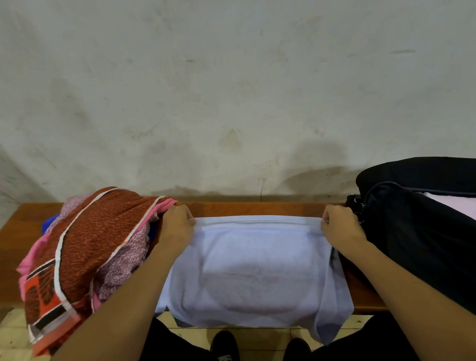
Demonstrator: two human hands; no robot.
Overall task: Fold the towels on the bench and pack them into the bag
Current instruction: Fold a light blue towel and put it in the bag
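Pale blue towel [256, 268] spread on surface [259, 205], between pile [93, 250] at left and bag [426, 236] at right. Far corners pinched by left hand [177, 224] and right hand [340, 226]. Far edge best kept taut, corners matched to near hem, crease pressed flat before packing.

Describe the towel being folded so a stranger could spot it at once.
Find the wooden bench against the wall. At its middle, between the pile and the black bag, lies the towel, its far corners pinched by both hands. It alone is plain pale blue and spread flat.
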